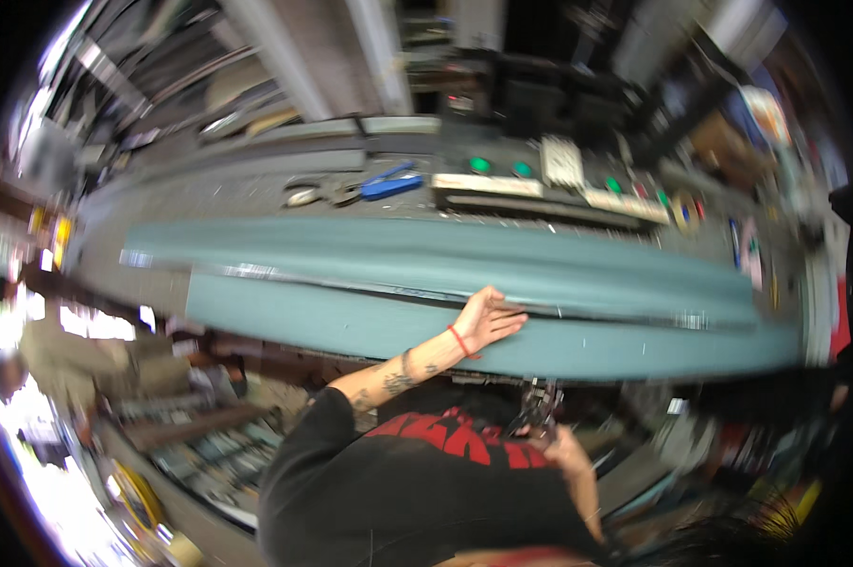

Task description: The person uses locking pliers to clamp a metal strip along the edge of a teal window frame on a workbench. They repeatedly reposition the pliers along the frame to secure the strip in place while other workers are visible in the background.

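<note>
Two long grey-green strips lie lengthwise across the bench: a folded upper strip (426,248) and a flat lower strip (634,348) nearer me. A dark gap runs between them. My left hand (492,321), with a red string at its wrist, rests on the lower strip at this gap, fingers stretched out and holding nothing. My right hand (565,452) is low in front of my shirt, closed around a metal hand tool (540,408). Blur hides the tool's exact kind. Its upper end is near the lower strip's front edge; contact cannot be made out.
Behind the strips lie blue-handled pliers (388,185) and a long control box (488,185) with green buttons. A tape roll (686,214) sits at the right. Below left is a tray (228,463) of metal pieces. Another person (86,364) is at the far left.
</note>
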The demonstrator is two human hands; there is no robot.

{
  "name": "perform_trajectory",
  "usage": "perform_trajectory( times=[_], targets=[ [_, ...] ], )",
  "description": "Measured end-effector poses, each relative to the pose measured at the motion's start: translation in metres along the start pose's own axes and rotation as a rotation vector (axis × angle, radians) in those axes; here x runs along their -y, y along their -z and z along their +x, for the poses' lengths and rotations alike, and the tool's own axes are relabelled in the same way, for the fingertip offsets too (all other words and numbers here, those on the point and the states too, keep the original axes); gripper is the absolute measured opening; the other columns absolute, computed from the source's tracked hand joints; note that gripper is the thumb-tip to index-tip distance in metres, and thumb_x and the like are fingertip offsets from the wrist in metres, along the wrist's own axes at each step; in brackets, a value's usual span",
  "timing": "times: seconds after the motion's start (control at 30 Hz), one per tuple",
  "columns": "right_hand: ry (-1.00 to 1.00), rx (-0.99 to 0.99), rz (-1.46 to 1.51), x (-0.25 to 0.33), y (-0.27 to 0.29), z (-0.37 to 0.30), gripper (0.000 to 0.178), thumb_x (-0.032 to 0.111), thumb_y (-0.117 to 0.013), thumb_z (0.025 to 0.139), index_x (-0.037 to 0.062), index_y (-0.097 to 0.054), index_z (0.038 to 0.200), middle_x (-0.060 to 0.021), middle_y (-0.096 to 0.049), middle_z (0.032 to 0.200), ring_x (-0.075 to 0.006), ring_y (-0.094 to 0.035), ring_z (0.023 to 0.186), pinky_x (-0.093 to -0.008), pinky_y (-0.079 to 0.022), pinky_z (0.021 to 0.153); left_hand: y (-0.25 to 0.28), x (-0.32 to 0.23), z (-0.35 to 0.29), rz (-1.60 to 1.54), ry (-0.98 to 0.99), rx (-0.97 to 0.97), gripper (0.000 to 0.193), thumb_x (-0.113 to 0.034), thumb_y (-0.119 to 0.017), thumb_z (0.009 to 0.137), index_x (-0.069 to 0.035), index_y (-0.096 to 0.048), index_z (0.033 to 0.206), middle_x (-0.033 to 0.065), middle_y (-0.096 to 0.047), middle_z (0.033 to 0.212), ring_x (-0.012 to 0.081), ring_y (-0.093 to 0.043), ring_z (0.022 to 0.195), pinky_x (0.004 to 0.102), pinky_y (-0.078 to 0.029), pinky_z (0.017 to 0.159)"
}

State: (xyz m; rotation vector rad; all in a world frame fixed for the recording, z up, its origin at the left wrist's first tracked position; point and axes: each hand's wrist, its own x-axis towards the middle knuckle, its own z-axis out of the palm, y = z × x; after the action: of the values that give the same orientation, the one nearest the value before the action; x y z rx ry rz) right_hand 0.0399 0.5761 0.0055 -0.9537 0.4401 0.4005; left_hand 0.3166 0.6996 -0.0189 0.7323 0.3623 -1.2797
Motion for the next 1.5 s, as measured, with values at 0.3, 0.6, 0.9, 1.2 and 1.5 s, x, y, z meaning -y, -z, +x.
perform_trajectory(
  times=[0.3, 0.6, 0.9, 1.2, 1.5],
  targets=[
    [-0.160, 0.216, -0.311, -0.010, 0.006, 0.055, 0.072, 0.002, -0.057, 0.063, 0.0008, -0.037, 0.131, -0.0090, -0.056, 0.110, -0.0196, -0.056, 0.104, -0.0293, -0.045, 0.086, 0.131, -0.091, -0.119, -0.052, -0.558, -0.673, 0.012, -0.015, -0.057, 0.075, -0.006, -0.051, 0.080, 0.0088, -0.054, 0.079, 0.0139, -0.054, 0.056, 0.0224, -0.043, 0.044],
    [-0.186, 0.397, -0.294, -0.051, -0.082, 0.124, 0.074, 0.012, -0.064, 0.066, 0.0016, -0.036, 0.133, -0.0086, -0.056, 0.106, -0.0187, -0.056, 0.101, -0.0296, -0.044, 0.085, 0.250, -0.184, -0.216, -0.074, -0.756, -0.879, 0.011, -0.013, -0.055, 0.074, -0.004, -0.050, 0.075, 0.0119, -0.057, 0.073, 0.0128, -0.047, 0.055, 0.0248, -0.038, 0.045],
    [-0.053, 0.368, -0.104, -0.128, -0.232, 0.235, 0.078, 0.022, -0.072, 0.068, 0.0024, -0.036, 0.134, -0.0082, -0.057, 0.102, -0.0178, -0.056, 0.098, -0.0299, -0.044, 0.084, 0.337, -0.231, -0.280, 0.032, -0.681, -0.721, 0.019, -0.024, -0.056, 0.077, -0.006, -0.052, 0.082, 0.0142, -0.065, 0.081, 0.0094, -0.043, 0.050, 0.0229, -0.036, 0.044],
    [0.276, 0.086, -0.355, -0.095, -0.355, 0.263, 0.086, -0.006, -0.058, 0.056, 0.0065, -0.028, 0.136, -0.0016, -0.042, 0.100, -0.0114, -0.042, 0.085, -0.0251, -0.040, 0.078, 0.344, -0.236, -0.284, 0.008, -0.446, -0.467, 0.029, -0.032, -0.051, 0.087, -0.003, -0.052, 0.091, 0.0099, -0.061, 0.089, 0.0072, -0.042, 0.050, 0.0189, -0.035, 0.043],
    [0.366, 0.047, -0.228, -0.036, -0.417, 0.357, 0.062, 0.011, -0.064, 0.068, 0.0031, -0.044, 0.126, -0.0029, -0.052, 0.099, -0.0091, -0.049, 0.079, -0.0229, -0.040, 0.064, 0.361, -0.245, -0.288, 0.064, -0.365, -0.334, 0.024, -0.032, -0.055, 0.085, -0.008, -0.052, 0.085, 0.0016, -0.057, 0.081, 0.0060, -0.044, 0.050, 0.0160, -0.035, 0.042]
  ],
)
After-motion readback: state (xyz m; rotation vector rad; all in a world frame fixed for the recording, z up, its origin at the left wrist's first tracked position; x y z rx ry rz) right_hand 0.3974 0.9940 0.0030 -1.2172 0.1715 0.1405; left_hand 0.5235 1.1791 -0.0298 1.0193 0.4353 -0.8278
